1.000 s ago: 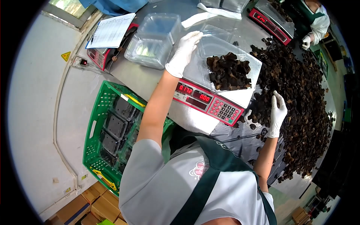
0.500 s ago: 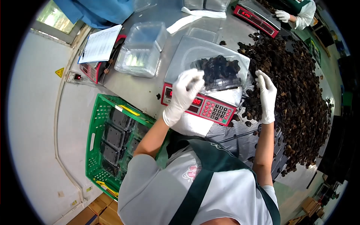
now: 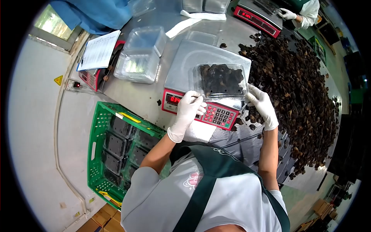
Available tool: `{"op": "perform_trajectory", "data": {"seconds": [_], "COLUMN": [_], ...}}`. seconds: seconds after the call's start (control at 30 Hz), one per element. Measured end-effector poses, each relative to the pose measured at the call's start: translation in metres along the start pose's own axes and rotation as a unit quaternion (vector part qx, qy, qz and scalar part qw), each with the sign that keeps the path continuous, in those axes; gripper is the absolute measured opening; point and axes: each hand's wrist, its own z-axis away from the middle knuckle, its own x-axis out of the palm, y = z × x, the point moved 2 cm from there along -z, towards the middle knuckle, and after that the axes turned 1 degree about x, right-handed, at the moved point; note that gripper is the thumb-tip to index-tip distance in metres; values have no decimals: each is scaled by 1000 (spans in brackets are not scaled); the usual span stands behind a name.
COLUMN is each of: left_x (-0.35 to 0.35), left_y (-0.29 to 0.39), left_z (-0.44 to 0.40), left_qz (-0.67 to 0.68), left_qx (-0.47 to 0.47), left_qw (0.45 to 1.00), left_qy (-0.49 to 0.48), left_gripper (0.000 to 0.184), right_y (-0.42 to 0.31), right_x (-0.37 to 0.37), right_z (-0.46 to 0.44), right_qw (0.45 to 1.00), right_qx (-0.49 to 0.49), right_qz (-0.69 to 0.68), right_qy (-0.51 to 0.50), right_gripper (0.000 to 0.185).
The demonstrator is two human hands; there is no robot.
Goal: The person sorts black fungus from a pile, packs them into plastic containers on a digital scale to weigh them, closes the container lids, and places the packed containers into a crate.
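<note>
- Clear box [image 3: 224, 95] lies on the red scale [image 3: 181, 65], dark pieces [image 3: 222, 79] inside.
- Left hand [image 3: 183, 116]: fingers closed on the near-left corner. Right hand [image 3: 264, 109]: fingers at the right edge; grip cannot be told.
- Judged light, thin-walled, slippery under gloves; best held by rim corners (walls likely flex).
- Metal tabletop [image 3: 151, 92]: a dark heap [image 3: 305, 100] beside the scale.
- Room: white wall [image 3: 34, 127], green crate [image 3: 96, 133], co-worker's hand [image 3: 286, 14] beyond.

Scale panel [image 3: 219, 115] part-hidden behind L hand [image 3: 187, 115], co-worker [image 3: 310, 14] cut off @ top
</note>
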Motion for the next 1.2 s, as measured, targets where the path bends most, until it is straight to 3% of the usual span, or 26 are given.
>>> {"op": "perform_trajectory", "data": {"seconds": [0.07,0.1,0.2,0.37,0.43,0.5,0.53,0.57,0.6,0.67,0.7,0.83,0.9,0.93,1.0,1.03,1.07,1.13,1.2], "left_x": [-1,-1,-3,-6,-18,-26,-28,-31,-30,-27,-25,-43,-61,-68,-80,-84,-87,-90,-88], "left_y": [0,-3,-16,-14,-15,-13,-6,-5,4,2,6,-8,-25,-31,-38,-40,-41,-40,-33], "left_z": [2,2,-2,4,4,9,12,22,30,31,39,48,43,43,46,49,54,64,78], "left_qz": [29,27,53,-35,-47,-57,-122,-139,-236,-243,-324,-265,-191,-166,-181,-186,-201,-217,-193], "left_qx": [-15,-17,37,119,102,136,193,135,260,384,503,537,458,430,427,425,457,488,576], "left_qw": [999,999,997,992,992,979,960,973,931,891,800,798,867,886,884,883,863,841,788], "left_qy": [-7,-9,-32,-32,-65,-141,-162,-126,-97,-15,42,66,48,45,57,63,74,88,100], "left_gripper": [13,13,12,13,15,28,37,43,44,44,41,38,33,32,28,26,25,24,25], "right_y": [5,12,21,34,39,34,31,31,27,13,3,3,-3,-7,-9,-8,-8,-19,-23], "right_x": [1,3,12,25,28,27,25,26,28,36,37,53,58,62,67,69,71,76,81], "right_z": [5,5,12,29,38,53,57,61,64,64,70,85,91,93,95,98,100,103,103], "right_qw": [1000,997,986,980,977,985,962,960,937,872,848,865,877,857,807,808,849,810,794], "right_qx": [28,51,27,-51,-101,-133,-206,-213,-282,-431,-448,-422,-404,-445,-507,-508,-460,-509,-526], "right_qz": [5,-61,-166,-187,-177,-19,103,112,142,152,204,191,187,180,223,220,191,227,243], "right_qy": [-10,-23,-7,38,56,113,146,142,147,173,194,193,179,187,207,203,177,184,185], "right_gripper": [41,28,11,7,10,14,17,18,20,27,26,25,26,26,28,28,28,29,30]}}
